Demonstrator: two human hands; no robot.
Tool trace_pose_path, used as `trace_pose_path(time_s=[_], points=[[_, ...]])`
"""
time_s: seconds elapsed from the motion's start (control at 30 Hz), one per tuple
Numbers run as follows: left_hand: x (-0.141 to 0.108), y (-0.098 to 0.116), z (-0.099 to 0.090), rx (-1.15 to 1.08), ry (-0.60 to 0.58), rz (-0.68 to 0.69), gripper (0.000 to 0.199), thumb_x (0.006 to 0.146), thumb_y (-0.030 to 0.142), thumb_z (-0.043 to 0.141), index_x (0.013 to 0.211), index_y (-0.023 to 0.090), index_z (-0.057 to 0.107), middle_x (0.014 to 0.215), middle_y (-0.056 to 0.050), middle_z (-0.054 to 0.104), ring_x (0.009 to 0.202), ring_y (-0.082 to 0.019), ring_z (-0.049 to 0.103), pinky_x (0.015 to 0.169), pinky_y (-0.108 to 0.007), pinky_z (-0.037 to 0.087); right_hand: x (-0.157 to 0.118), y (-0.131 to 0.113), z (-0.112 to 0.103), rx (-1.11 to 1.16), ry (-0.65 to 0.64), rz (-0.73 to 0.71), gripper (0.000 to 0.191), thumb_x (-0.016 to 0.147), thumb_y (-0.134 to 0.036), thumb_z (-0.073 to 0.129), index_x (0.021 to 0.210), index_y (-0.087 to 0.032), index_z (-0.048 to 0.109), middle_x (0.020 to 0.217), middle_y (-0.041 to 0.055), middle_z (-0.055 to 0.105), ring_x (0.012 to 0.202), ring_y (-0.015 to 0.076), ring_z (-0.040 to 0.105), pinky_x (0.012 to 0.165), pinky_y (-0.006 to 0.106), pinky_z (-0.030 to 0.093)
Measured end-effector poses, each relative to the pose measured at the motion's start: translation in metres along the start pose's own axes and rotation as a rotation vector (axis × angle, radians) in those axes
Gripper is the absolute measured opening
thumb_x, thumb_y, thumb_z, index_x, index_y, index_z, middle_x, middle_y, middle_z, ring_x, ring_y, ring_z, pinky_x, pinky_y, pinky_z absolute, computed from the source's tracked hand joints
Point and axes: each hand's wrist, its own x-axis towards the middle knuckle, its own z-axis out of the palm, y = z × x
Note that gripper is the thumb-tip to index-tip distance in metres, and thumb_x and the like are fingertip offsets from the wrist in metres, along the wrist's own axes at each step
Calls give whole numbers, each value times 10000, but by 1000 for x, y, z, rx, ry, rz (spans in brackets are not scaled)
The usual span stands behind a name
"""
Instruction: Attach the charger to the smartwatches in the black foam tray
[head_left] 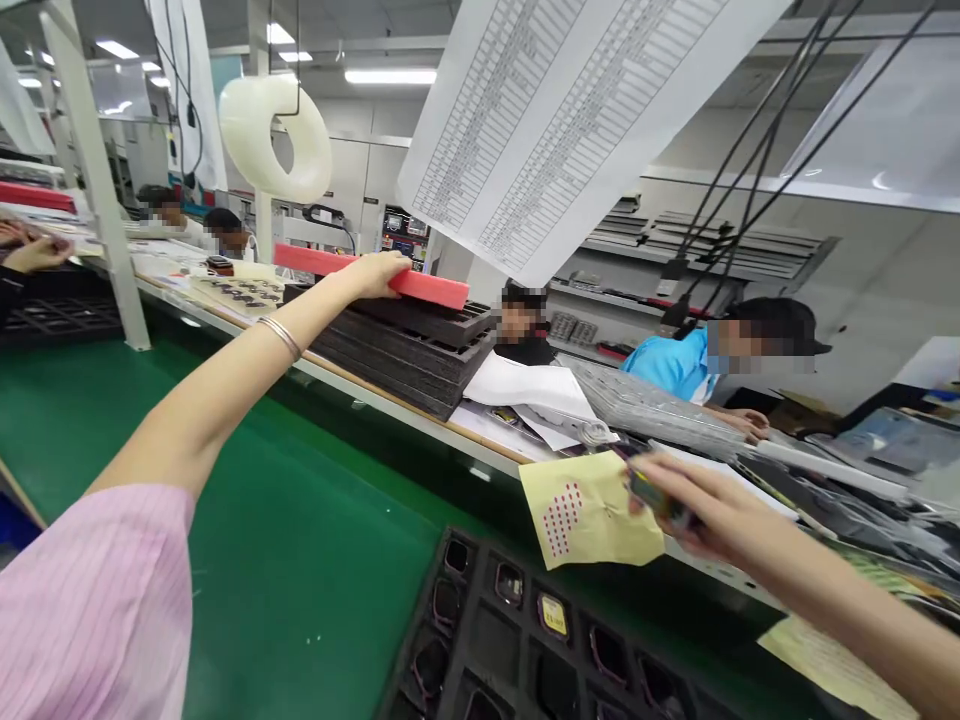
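Observation:
At the upper middle, my left hand (381, 275) has its fingers wrapped over a long red foam bar (431, 288), which lies on top of a stack of black foam trays (397, 365). On the right, my right hand (686, 500) holds a small dark object (654, 495), blurred, beside a yellow sheet (592, 515) with rows of red dots. Below, a black tray (491, 645) holds several watch-like pieces in its compartments; one has a yellow face (553, 615).
The green table (315, 580) fills the lower left. Clear plastic trays (652, 405) and white papers (532, 385) lie on the shelf. A printed sheet (555, 120) and black cables (750, 170) hang overhead. A person in blue (667, 362) sits across.

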Motion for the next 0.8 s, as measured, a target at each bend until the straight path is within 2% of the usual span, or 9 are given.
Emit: trace_pose_path(time_s=[0.03, 0.13, 0.27, 0.37, 0.47, 0.6, 0.7, 0.8], points=[[2, -6, -3, -5, 22, 4, 434, 761, 263, 615, 1177, 175, 527, 1196, -131, 555, 1080, -282, 553, 875, -334, 427, 27, -21, 2, 105, -78, -8, 471, 853, -619, 419, 706, -214, 610, 599, 84, 577, 390, 115, 406, 348, 240, 299], [6, -18, -8, -20, 93, 15, 428, 781, 273, 595, 1184, 157, 513, 1198, -142, 561, 1101, -307, 543, 873, -351, 427, 110, -73, 14, 166, -42, -96, 451, 844, -597, 511, 721, -169, 582, 613, 51, 567, 407, 79, 363, 368, 204, 269], [11, -18, -6, -46, 165, 14, 449, 779, 204, 581, 1213, 127, 492, 1236, -162, 546, 1131, -334, 527, 901, -390, 419, 209, -127, 45, 62, 87, -166, 405, 920, -514, 471, 987, -133, 591, 754, 68, 622, 539, 108, 499, 474, 203, 370], [15, -14, -6, -62, 201, -9, 442, 772, 176, 585, 1201, 114, 501, 1220, -167, 557, 1131, -337, 528, 915, -402, 414, 258, -156, 71, -101, 150, -227, 396, 896, -487, 545, 971, -103, 604, 897, 109, 649, 798, 186, 594, 685, 266, 456], [17, -12, -9, -59, 190, -18, 415, 769, 186, 602, 1169, 108, 522, 1186, -165, 572, 1107, -336, 544, 904, -399, 423, 280, -172, 91, -257, 129, -260, 412, 850, -499, 616, 877, -89, 637, 965, 167, 656, 979, 281, 593, 855, 361, 434], [16, -14, -10, -47, 167, 5, 415, 774, 193, 610, 1168, 103, 515, 1184, -155, 569, 1118, -330, 535, 910, -393, 424, 283, -176, 95, -394, 63, -251, 391, 866, -440, 619, 866, -50, 653, 995, 225, 648, 1033, 364, 583, 895, 445, 418], [12, -15, -10, -48, 170, 10, 425, 788, 203, 611, 1185, 97, 504, 1191, -149, 560, 1132, -324, 521, 918, -394, 421, 284, -172, 89, -438, 35, -235, 386, 865, -407, 624, 938, -29, 648, 1003, 214, 646, 1019, 359, 591, 882, 433, 440], [7, -16, -11, -57, 144, 14, 417, 810, 226, 605, 1190, 92, 500, 1192, -137, 559, 1112, -301, 525, 919, -396, 424, 286, -166, 85, -435, 44, -241, 360, 836, -352, 654, 1037, -54, 631, 1024, 167, 652, 966, 307, 619, 846, 376, 479]])
